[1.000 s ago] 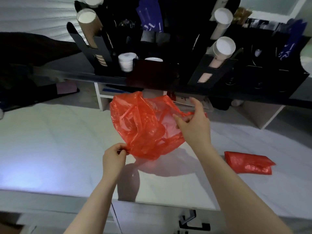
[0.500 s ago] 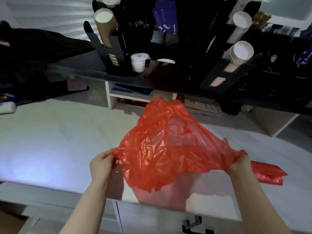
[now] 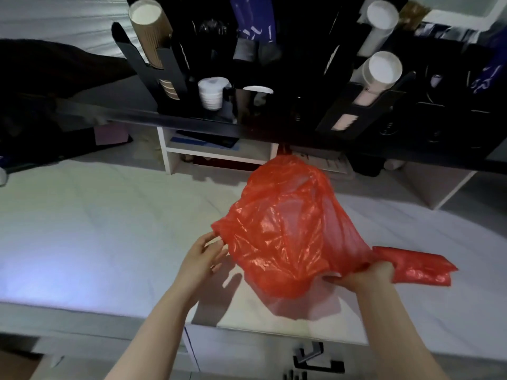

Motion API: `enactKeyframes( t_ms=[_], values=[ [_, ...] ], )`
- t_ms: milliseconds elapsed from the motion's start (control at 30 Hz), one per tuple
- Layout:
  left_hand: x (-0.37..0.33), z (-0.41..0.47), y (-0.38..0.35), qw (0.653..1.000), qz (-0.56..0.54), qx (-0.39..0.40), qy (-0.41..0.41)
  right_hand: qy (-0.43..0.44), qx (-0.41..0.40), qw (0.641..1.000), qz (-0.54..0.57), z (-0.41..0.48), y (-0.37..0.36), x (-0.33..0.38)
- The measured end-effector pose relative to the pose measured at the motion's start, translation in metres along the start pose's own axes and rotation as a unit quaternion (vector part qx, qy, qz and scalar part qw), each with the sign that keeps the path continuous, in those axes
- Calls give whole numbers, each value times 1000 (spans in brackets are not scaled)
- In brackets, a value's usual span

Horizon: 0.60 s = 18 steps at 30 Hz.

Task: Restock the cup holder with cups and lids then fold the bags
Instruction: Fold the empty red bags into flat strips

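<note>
With right grip [image 3: 367, 278], pinching the lower edge of the red bag [image 3: 288, 234], holding it puffed above the counter [image 3: 109, 229]; with left grip [image 3: 204, 256], fingers spread, touching its left corner.

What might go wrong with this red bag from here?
The red plastic bag is ballooned with air, so a fold may trap it and come out bulky. The left hand looks loose at its corner, which may slip. Swinging it down might knock the folded red bag beside the right hand.
</note>
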<state>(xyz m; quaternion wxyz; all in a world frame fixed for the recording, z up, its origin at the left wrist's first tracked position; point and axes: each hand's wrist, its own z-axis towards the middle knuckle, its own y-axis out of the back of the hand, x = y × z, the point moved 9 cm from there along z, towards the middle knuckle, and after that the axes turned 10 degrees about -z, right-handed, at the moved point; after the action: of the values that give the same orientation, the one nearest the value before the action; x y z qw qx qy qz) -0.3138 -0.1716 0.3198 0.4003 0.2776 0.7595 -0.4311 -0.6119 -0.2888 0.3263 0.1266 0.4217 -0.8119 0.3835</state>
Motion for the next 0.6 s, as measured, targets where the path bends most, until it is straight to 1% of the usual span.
enactKeyframes(
  t_ms=[33, 100, 167, 200, 233, 267, 333, 367, 433, 533, 600],
  values=[
    [-1, -1, 2, 1000, 20, -17, -13, -8, 9, 1000, -4, -5, -6, -6],
    [-15, -7, 16, 989, 68, -105, -79, -3, 25, 1000, 8, -6, -16, -16],
    [-40, -19, 27, 960, 113, -178, -184, 0, 60, 998, 0, -8, -31, -21],
    [-54, -26, 26, 944, 138, -186, -235, 3, 80, 997, -5, -7, -38, -22],
    [-66, -32, 20, 931, 165, -171, -276, 10, 93, 995, -23, -7, -45, -22],
    [-76, -37, 10, 920, 203, -139, -307, 17, 109, 993, -38, -9, -53, -22],
    [-84, -45, -13, 891, 291, -72, -341, 29, 125, 990, -61, -13, -67, -23],
    [-84, -47, -22, 873, 332, -55, -353, 34, 131, 988, -78, -14, -71, -23],
    [-88, -48, -30, 849, 371, -62, -372, 39, 133, 985, -101, -14, -75, -25],
    [-115, -51, -41, 824, 371, -101, -416, 37, 123, 985, -117, -12, -75, -30],
    [-134, -51, -61, 789, 401, -83, -457, 40, 117, 984, -126, -13, -76, -32]
  ],
)
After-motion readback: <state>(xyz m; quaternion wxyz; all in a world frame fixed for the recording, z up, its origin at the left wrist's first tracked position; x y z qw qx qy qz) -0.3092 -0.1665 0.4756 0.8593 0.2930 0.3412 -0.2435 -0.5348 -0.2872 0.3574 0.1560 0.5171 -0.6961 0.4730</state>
